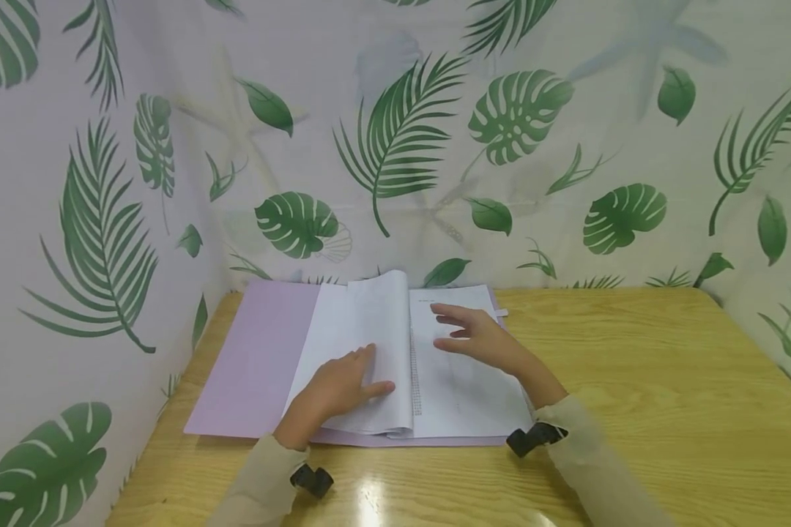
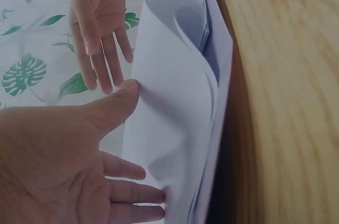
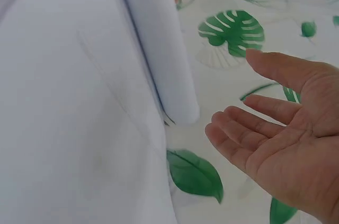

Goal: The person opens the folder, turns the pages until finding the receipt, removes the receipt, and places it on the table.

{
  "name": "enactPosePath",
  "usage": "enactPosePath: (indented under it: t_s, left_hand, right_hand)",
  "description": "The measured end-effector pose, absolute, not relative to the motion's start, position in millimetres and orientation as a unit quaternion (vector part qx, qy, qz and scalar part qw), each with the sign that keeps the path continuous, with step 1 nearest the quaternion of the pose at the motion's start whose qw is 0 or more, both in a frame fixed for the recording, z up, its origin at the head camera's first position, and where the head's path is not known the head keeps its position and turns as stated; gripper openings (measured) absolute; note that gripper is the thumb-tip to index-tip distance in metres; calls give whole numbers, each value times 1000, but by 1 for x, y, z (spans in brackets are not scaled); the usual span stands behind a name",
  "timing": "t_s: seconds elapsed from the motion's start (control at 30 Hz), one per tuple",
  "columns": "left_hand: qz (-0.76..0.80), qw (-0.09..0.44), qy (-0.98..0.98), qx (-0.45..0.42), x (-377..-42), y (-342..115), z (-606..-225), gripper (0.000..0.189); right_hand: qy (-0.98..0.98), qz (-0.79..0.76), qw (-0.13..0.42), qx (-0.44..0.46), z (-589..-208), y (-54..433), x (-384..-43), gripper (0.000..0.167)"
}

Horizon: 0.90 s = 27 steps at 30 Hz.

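On the table a lilac folder point(image 1: 257, 351) lies spread wide with a stack of white printed sheets point(image 1: 464, 399) inside. Some turned sheets point(image 1: 382, 315) bulge in a curve toward the middle, their bend also plain in the left wrist view. My left hand point(image 1: 339, 384) rests on these curved sheets, fingers extended and thumb toward the fold. Over the right-hand page hovers my right hand point(image 1: 477, 340), its fingers spread and slightly bent, with nothing in them. In the right wrist view that hand point(image 3: 280, 128) appears palm-on beside the rolled paper edge point(image 3: 159, 49).
The wooden table point(image 1: 666, 366) extends to the right of the folder and along its front. Behind and at the left hangs a white cloth with green leaf prints point(image 1: 409, 139), close to the folder's far edge. A small white tab point(image 1: 502, 312) sticks out at the folder's right side.
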State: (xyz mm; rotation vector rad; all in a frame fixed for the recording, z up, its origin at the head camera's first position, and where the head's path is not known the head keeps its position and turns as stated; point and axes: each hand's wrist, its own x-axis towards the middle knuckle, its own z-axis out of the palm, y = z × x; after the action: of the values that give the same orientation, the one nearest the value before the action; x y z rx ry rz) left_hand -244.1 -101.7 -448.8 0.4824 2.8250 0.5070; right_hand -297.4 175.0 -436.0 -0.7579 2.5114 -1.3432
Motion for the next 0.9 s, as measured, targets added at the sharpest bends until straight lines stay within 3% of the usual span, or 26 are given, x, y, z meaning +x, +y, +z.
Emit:
enactPosePath:
  t_s: [0.33, 0.7, 0.9]
  left_hand:
    - [159, 130, 966, 157, -243, -103, -446, 89]
    - [133, 102, 976, 139, -242, -92, -455, 113]
    - [156, 95, 969, 169, -243, -93, -456, 106]
  right_hand:
    - [845, -484, 72, -217, -425, 217, -309, 67]
    - [857, -479, 75, -175, -425, 244, -317, 67]
    - [852, -489, 82, -167, -432, 254, -320, 69]
